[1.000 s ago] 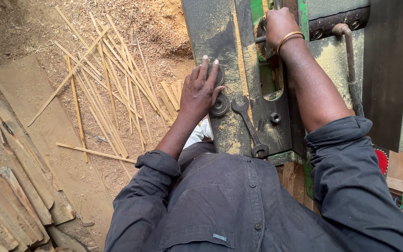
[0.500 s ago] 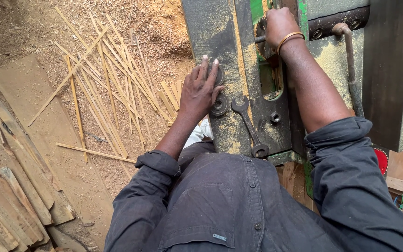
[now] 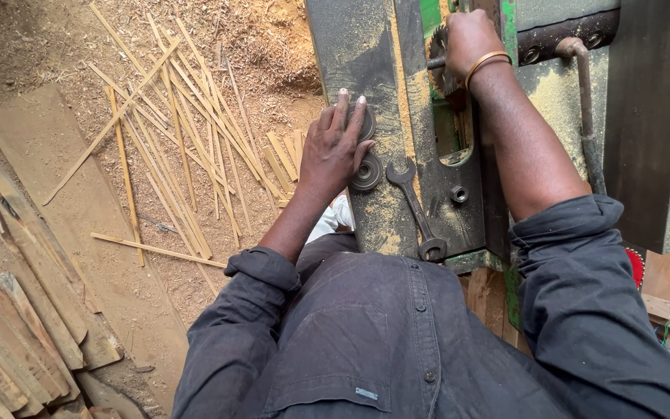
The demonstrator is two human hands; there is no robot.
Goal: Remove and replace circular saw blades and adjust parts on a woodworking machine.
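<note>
Saw blade gripped by right hand; left hand flat on washer.

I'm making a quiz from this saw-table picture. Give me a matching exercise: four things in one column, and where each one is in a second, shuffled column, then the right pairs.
Things:
1. left hand
2. right hand
3. wrench
4. thin wood strips

Places:
A. scattered on the sawdust-covered ground left of the machine
B. up at the toothed saw blade in the table's slot
C. lying flat on the table, between the round discs and the slot
D. resting on the round metal discs at the table's left edge

Pairs: 1-D, 2-B, 3-C, 4-A
</note>
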